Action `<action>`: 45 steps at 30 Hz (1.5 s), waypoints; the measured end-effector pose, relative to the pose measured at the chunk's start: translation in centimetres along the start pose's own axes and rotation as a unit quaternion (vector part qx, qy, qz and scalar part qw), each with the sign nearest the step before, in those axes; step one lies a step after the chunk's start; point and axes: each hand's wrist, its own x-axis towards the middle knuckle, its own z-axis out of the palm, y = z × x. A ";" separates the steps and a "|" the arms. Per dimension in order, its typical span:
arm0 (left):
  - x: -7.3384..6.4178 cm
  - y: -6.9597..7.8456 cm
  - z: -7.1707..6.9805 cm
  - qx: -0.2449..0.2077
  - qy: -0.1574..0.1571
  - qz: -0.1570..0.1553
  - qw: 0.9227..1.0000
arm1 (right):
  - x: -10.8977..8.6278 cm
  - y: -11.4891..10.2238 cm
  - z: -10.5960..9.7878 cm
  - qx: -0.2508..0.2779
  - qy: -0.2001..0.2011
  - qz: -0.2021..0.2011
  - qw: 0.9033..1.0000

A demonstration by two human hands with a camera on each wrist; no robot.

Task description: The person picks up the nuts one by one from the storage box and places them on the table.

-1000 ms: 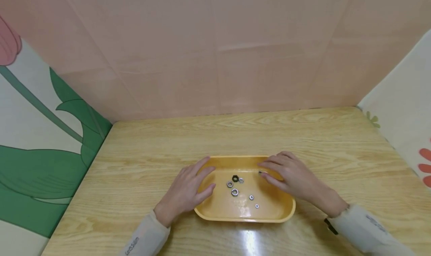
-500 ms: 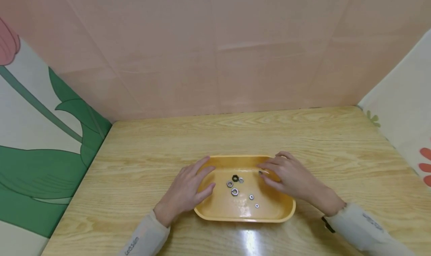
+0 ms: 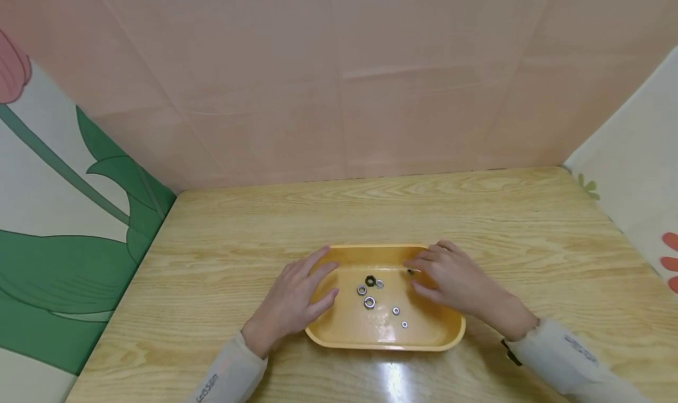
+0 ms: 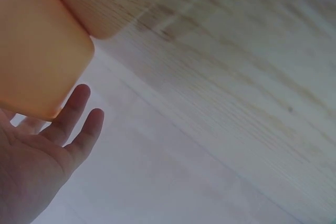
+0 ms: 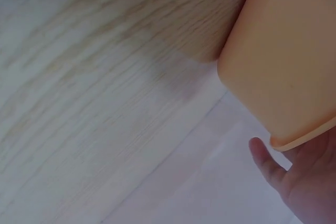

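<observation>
A shallow yellow tray [image 3: 386, 347] sits on the table with several hex nuts in it. They include a black nut [image 3: 370, 280], a larger silver nut [image 3: 369, 302] and a tiny silver nut [image 3: 405, 325]. My left hand [image 3: 291, 297] lies over the tray's left side, its fingers spread and holding nothing. Over the right side reaches my right hand [image 3: 458, 279], thumb and index finger apart. A small dark piece [image 3: 410, 272] shows in the gap between them; I cannot tell whether they touch it. Both wrist views show the tray's outer wall [image 4: 37, 40] beside the hands.
Pale wood-grain table [image 3: 254, 226] surrounds the tray. A pink sheet [image 3: 339, 97] stands behind the table's back edge. Printed panels [image 3: 69, 273] with leaves and flowers flank it on both sides.
My right hand and forearm have shifted slightly to the left, with the thumb a little lower beside the small dark piece. The left hand and the nuts look unmoved.
</observation>
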 end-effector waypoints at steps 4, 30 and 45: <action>0.0 0.0 0.0 0.000 0.001 0.002 1.000 | 0.1 -0.2 0.1 -0.015 -0.007 -0.002 1.000; 0.0 0.0 0.0 -0.003 0.012 0.009 1.000 | 0.2 -0.7 0.5 -0.011 -0.017 0.011 1.000; 0.0 -0.1 0.0 -0.007 0.009 0.005 1.000 | 0.3 -0.7 0.3 0.019 -0.039 0.010 0.999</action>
